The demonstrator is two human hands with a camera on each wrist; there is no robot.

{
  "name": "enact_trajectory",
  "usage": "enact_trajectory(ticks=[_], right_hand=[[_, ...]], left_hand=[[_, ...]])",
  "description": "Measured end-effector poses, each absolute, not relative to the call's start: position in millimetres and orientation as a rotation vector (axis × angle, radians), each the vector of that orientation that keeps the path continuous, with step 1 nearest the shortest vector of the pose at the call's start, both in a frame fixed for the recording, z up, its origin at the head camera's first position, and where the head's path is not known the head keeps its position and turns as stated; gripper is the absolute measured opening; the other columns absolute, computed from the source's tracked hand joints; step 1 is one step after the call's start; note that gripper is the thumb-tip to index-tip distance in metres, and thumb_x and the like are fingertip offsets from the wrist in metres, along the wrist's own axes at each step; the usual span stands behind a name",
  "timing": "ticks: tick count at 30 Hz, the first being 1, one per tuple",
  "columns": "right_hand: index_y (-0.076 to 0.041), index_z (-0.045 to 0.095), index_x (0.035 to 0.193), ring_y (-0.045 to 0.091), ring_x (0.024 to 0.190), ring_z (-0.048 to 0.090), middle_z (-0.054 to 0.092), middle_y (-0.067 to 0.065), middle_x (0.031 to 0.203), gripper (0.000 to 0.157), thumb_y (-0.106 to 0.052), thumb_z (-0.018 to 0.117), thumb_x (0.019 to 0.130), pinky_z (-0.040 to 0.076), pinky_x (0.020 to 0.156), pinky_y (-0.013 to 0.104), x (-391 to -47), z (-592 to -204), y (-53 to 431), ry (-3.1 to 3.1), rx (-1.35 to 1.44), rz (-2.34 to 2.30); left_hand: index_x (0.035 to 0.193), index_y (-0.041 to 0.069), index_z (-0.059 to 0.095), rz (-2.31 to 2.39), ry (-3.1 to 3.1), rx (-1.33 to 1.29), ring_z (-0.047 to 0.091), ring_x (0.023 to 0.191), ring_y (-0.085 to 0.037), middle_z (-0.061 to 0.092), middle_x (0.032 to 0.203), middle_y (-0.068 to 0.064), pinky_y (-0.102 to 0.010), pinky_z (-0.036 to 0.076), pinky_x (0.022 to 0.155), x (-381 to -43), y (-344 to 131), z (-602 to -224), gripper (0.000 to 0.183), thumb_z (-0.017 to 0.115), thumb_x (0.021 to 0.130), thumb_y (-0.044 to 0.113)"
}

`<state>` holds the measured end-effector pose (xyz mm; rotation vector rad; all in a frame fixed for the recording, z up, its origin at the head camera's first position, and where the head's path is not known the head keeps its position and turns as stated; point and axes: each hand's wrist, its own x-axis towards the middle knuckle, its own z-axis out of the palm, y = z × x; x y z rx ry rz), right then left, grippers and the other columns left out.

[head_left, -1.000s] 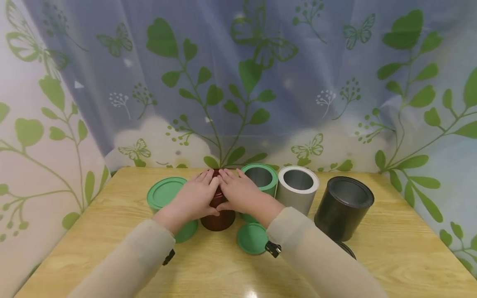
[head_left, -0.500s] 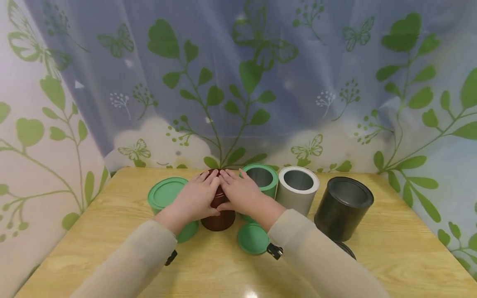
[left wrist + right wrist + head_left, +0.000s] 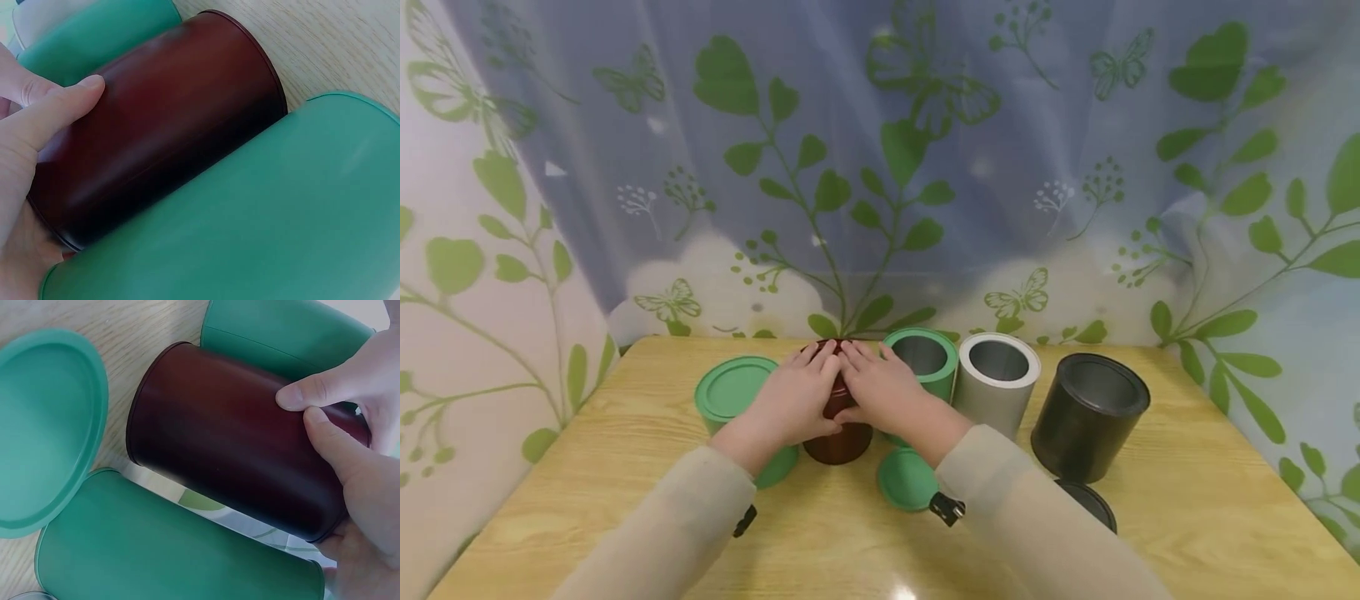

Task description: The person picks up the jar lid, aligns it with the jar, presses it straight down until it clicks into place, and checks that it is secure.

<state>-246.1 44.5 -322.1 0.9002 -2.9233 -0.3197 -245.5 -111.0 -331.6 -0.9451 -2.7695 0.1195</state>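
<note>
A dark red cylindrical canister stands upright on the table between two green ones. My left hand and right hand grip its upper end side by side. Fingers of both lie across the top, mostly hiding it. Both thumbs rest on the near side, almost meeting on the canister wall in the right wrist view. To the left, a green canister with a covered top sits close to the left wrist. Close on the right stands an open green canister, partly behind the right hand.
A round green lid lies flat in front, beneath the right forearm. Farther right are an open white canister and a black canister. A black lid shows past the right sleeve. A patterned curtain hangs behind the table.
</note>
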Motion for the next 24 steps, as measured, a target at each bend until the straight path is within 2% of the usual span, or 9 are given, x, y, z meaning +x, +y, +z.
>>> enact_trajectory(ticks=[6, 12, 18, 24], right_hand=[[-0.008, 0.028, 0.147, 0.022, 0.139, 0.02, 0.022, 0.008, 0.152, 0.086, -0.061, 0.052, 0.083, 0.021, 0.11, 0.044, -244, -320, 42, -2.913, 0.856, -0.386], [-0.009, 0.035, 0.145, 0.027, 0.138, 0.022, 0.03, 0.007, 0.149, 0.086, -0.066, 0.049, 0.082, 0.02, 0.11, 0.045, -238, -327, 41, -2.84, 0.789, -0.484], [-0.01, 0.039, 0.143, 0.03, 0.137, 0.025, 0.035, 0.006, 0.147, 0.086, -0.068, 0.051, 0.08, 0.02, 0.11, 0.046, -237, -329, 45, -2.823, 0.746, -0.428], [-0.006, 0.041, 0.141, 0.026, 0.132, 0.034, 0.042, 0.009, 0.142, 0.086, -0.064, 0.056, 0.08, 0.028, 0.107, 0.043, -239, -332, 48, -2.763, 0.77, -0.351]], left_hand=[[0.125, -0.004, 0.042, 0.129, -2.755, -0.957, 0.037, 0.127, -0.042, 0.036, 0.14, -0.028, -0.047, 0.029, 0.105, -246, -112, -330, 0.084, 0.079, 0.07, 0.047], [0.125, -0.004, 0.044, 0.13, -2.775, -0.943, 0.037, 0.127, -0.043, 0.036, 0.139, -0.028, -0.047, 0.029, 0.105, -245, -114, -334, 0.083, 0.078, 0.07, 0.048], [0.118, -0.004, 0.046, 0.089, -2.74, -0.964, 0.039, 0.125, -0.044, 0.037, 0.137, -0.032, -0.048, 0.031, 0.104, -245, -113, -335, 0.078, 0.079, 0.069, 0.047], [0.109, -0.004, 0.047, 0.081, -2.72, -0.969, 0.041, 0.123, -0.044, 0.041, 0.132, -0.034, -0.05, 0.032, 0.102, -248, -112, -334, 0.075, 0.081, 0.067, 0.047]])
